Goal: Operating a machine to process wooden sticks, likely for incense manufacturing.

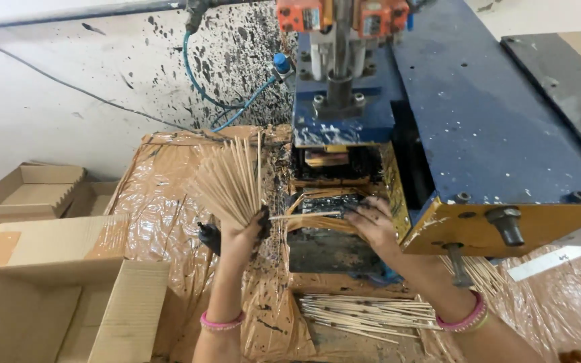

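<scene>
Left hand (pixel 237 232) grips a fanned bundle of thin sticks (pixel 230 178); right hand (pixel 371 222) (fingers blackened) pinches one stick (pixel 304 216) at the blue machine's (pixel 479 121) mouth, above loose sticks (pixel 364 316) on the worktop (pixel 156 181).

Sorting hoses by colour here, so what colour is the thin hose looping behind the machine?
Blue hose, seen in the head view against the ink-spattered wall.

Open brown cardboard boxes (pixel 48 269) at left, 2 orange labelled units (pixel 341 15) atop the machine
</scene>
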